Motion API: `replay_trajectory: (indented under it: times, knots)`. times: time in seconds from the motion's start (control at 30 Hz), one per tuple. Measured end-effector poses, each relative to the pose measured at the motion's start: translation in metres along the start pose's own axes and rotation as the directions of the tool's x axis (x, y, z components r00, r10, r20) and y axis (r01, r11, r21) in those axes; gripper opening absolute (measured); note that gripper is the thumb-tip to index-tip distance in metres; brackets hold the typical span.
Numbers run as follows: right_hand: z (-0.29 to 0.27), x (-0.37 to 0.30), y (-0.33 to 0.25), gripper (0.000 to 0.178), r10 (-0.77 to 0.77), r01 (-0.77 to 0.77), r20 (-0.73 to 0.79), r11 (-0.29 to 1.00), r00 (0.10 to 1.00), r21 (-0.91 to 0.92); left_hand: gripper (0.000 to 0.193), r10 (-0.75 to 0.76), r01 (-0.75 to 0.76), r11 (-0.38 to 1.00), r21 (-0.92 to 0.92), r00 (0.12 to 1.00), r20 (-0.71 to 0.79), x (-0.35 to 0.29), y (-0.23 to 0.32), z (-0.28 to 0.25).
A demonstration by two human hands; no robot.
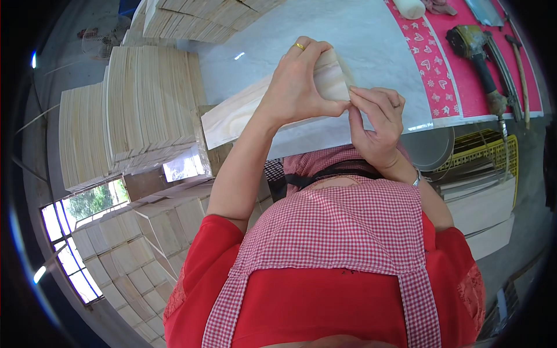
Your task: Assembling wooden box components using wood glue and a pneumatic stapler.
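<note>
Beyond the wooden block (333, 82) the tabletop (371, 37) lies open, flanked by stacked boards (152, 98) and a nail gun (480, 65).

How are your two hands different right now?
The left hand is spread wide around the pale wooden piece; the right hand only brings its fingertips to that piece's right end. The right wrist wears a silvery band, while the left wrist is bare. Both hands are bare-skinned, without gloves, and each wears a ring.
</note>
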State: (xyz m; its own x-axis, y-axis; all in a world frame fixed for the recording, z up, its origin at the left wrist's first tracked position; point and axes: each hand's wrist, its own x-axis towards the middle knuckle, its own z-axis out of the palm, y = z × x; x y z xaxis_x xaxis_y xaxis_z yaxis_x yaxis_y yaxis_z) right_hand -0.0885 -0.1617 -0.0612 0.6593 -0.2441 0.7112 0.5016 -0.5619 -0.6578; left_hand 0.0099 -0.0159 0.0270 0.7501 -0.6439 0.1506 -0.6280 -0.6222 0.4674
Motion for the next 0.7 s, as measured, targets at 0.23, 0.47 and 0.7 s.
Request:
replay_trajectory:
  times: [0.23,0.47,0.7]
  knots:
    - [-0.037,0.014,0.015,0.046,0.089,-0.085,0.172,0.996,0.981,-0.030,0.080,-0.006,0.006,1.000,0.000,1.000,-0.021,-0.002,-0.001,0.001]
    - [-0.176,0.061,0.118,0.052,0.098,0.092,0.201,0.640,0.975,-0.763,0.081,-0.014,0.013,1.000,-0.015,0.999,-0.050,-0.004,-0.006,0.005]
    - [-0.200,0.060,0.172,0.061,0.452,0.101,0.284,0.388,0.846,-0.916,0.081,-0.007,0.010,0.999,0.049,0.998,-0.069,-0.006,-0.009,0.007]
